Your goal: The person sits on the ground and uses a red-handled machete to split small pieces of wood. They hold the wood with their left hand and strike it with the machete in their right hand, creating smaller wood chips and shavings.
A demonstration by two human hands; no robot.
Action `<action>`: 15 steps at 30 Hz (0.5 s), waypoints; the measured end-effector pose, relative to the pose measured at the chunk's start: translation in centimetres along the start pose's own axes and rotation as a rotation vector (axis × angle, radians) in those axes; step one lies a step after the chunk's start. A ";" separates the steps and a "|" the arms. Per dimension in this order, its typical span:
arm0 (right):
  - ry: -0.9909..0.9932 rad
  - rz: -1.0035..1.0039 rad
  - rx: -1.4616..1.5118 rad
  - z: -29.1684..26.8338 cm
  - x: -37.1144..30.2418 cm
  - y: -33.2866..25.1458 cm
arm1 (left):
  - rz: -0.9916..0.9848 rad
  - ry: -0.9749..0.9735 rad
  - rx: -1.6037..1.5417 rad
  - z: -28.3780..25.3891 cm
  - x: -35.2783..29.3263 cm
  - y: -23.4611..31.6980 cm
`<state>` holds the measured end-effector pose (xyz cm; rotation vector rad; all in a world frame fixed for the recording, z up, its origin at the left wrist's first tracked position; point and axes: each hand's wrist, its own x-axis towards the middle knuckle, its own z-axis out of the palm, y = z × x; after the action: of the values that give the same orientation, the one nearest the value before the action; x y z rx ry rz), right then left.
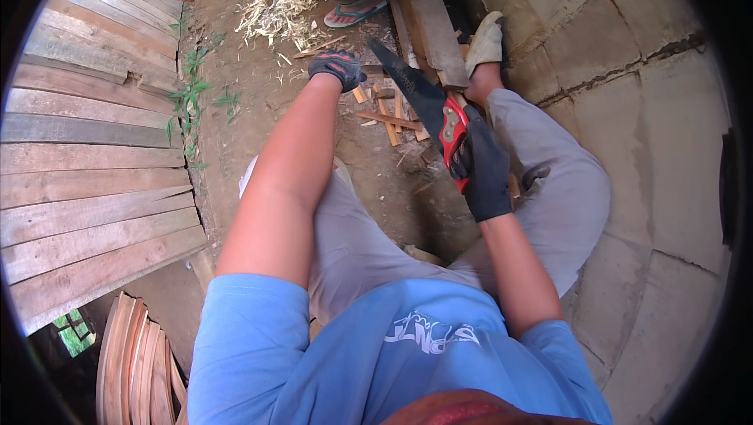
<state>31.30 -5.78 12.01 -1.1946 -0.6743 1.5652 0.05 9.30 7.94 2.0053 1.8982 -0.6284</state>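
My right hand (480, 162), in a dark glove, is wrapped round the red handle of a handsaw (408, 84). Its dark blade slants up and to the left, beside the near end of a thick wooden beam (439, 37). Farther left, my left hand (337, 70) wears a dark glove with red on it. Its fingers are curled, and what lies inside them is hidden. A short strip of wood shows just right of that hand, partly behind the blade; whether the two touch, I cannot tell.
Small wood offcuts (390, 115) litter the ground between my legs. Beyond them lies a heap of pale shavings (282, 13), near a crouching person's sandalled foot (357, 14). A plank wall (94, 143) runs along the left, a block wall (612, 111) along the right. Curved wooden strips (133, 362) stand lower left.
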 end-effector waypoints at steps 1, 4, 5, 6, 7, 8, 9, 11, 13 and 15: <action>0.005 -0.012 -0.038 -0.3 -1.1 -0.2 | -0.003 0.001 -0.004 0.0 0.1 -0.2; 0.001 -0.106 -0.147 -1.9 -3.7 -0.6 | -0.012 -0.004 -0.016 0.2 0.3 -0.3; -0.005 -0.146 -0.182 -2.5 -4.2 -0.8 | -0.018 -0.012 -0.012 0.2 0.3 -0.2; -0.021 -0.162 -0.243 -3.0 -4.7 -1.1 | -0.020 -0.021 -0.009 -0.4 0.0 0.4; -0.039 -0.177 -0.303 -3.5 -5.1 -1.4 | -0.023 -0.029 -0.006 -0.8 -0.2 0.7; -0.057 -0.191 -0.363 -3.8 -5.2 -1.6 | -0.029 -0.028 -0.009 -0.8 -0.1 0.7; -0.058 -0.175 -0.301 -4.0 -5.0 -1.4 | -0.034 -0.023 -0.011 -1.0 0.0 0.7; -0.060 -0.144 -0.176 -4.4 -4.3 -0.8 | -0.048 -0.019 -0.017 -1.2 0.2 0.7; -0.056 -0.132 -0.193 -4.2 -3.9 -1.2 | -0.072 -0.026 -0.025 -1.1 0.2 0.6; -0.049 -0.131 -0.215 -3.9 -3.6 -1.7 | -0.041 0.004 -0.018 -0.8 0.5 -0.1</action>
<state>35.57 -9.15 13.38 -1.2445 -0.9536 1.4433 0.05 10.15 8.33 1.9622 1.9444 -0.6160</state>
